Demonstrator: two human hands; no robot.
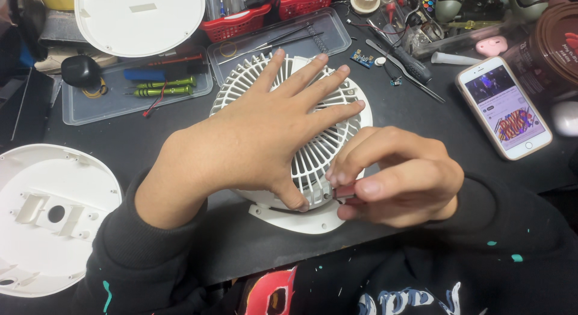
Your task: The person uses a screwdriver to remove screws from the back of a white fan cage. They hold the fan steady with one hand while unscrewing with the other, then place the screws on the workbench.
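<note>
While my left hand (265, 134) lies spread flat on the white fan grille (319, 152), my right hand (394, 176) pinches a small dark tool (346, 193) at its near edge; a phone (503, 107) lies right of the fan, tool trays (138, 86) behind it.

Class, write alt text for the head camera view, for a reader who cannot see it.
A left hand lies spread over a white fan grille on a dark worktable, while the right hand pinches a small red-handled tool at the grille's lower edge. White plastic shells, trays of screwdrivers and a smartphone surround them.
</note>
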